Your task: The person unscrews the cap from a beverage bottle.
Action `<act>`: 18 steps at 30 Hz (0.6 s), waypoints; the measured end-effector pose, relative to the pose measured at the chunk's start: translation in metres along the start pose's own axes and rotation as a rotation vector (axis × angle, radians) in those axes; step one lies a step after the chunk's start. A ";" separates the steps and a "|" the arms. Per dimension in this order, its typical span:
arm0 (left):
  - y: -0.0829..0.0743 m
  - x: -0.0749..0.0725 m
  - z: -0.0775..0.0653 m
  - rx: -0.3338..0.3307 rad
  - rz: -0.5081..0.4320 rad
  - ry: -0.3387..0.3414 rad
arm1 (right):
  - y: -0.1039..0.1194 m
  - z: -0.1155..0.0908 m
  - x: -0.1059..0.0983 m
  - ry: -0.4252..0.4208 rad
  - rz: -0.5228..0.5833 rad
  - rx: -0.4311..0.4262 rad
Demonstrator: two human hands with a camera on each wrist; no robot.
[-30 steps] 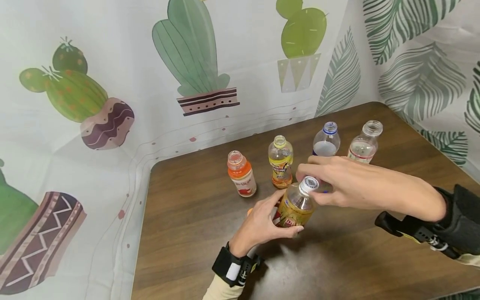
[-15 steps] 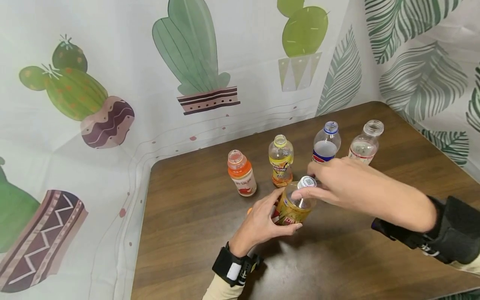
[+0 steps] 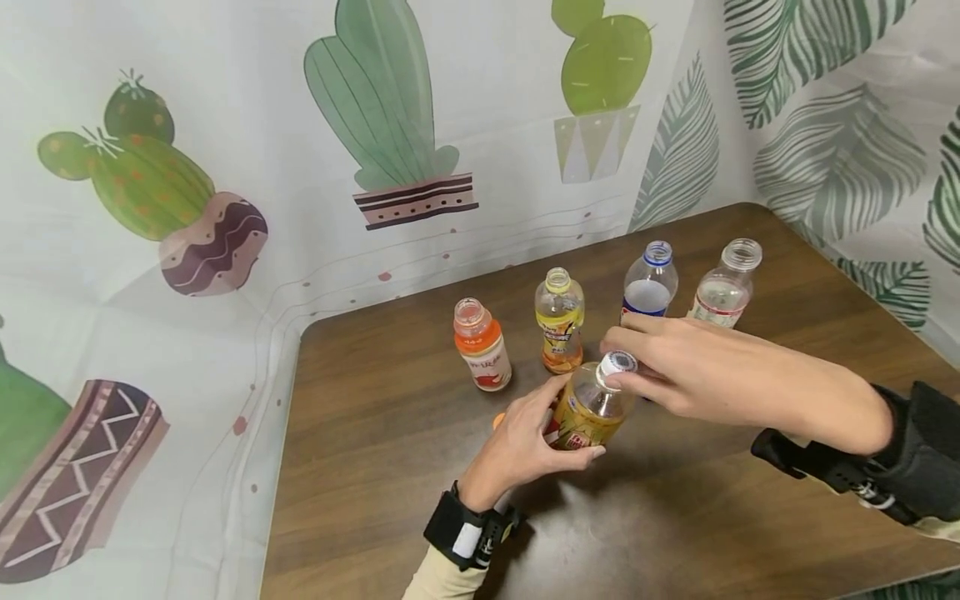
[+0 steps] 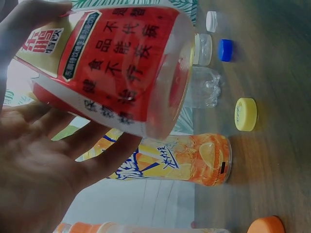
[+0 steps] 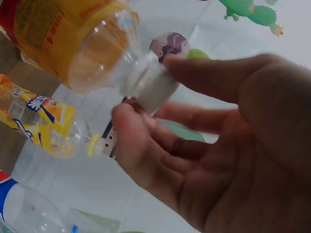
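Note:
My left hand (image 3: 517, 442) grips the body of a clear plastic drink bottle (image 3: 588, 421) with a yellow and red label. In the left wrist view, its red label side (image 4: 116, 63) faces the camera, and the base appears raised above the tabletop. A white cap (image 3: 619, 363) sits on the bottle's neck. My right hand (image 3: 690, 367) pinches this cap between thumb and fingers, which the right wrist view shows close up around the white cap (image 5: 156, 90). Right behind the held bottle stands an uncapped bottle with a yellow label (image 3: 559, 325).
An orange-collared bottle (image 3: 483, 354), a blue-rimmed bottle (image 3: 649, 292) and a clear wide-necked bottle (image 3: 723, 292) stand uncapped along the back. Loose on the wooden table (image 3: 375, 492) lie a yellow cap (image 4: 246, 114), a blue cap (image 4: 225, 50), a white cap (image 4: 211, 22) and an orange cap (image 4: 266, 225).
My right hand has twisted at the white cap, its thumb swinging across the bottle's shoulder half a second ago and now back at the cap's side. The left hand and bottle stay nearly still.

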State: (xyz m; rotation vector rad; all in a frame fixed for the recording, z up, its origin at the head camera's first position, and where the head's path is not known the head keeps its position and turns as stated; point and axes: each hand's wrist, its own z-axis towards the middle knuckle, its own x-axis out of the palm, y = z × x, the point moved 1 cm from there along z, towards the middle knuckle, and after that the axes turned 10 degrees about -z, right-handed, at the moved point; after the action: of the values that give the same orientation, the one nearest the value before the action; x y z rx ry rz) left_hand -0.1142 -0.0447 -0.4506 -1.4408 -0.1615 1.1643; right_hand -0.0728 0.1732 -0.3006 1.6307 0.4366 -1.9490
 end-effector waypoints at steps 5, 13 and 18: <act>0.004 0.001 -0.002 -0.023 -0.058 -0.001 | -0.005 -0.007 -0.004 -0.061 -0.021 -0.049; 0.012 -0.006 -0.005 -0.030 -0.172 -0.109 | -0.024 -0.037 0.009 -0.010 -0.093 0.150; 0.016 -0.010 -0.009 -0.019 -0.135 -0.172 | -0.045 -0.065 0.030 0.019 -0.095 0.258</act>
State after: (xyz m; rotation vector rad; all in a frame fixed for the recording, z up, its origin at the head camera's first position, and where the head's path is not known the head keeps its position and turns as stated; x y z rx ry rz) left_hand -0.1212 -0.0619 -0.4595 -1.3242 -0.3852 1.1774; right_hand -0.0517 0.2405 -0.3481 1.8172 0.2832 -2.1343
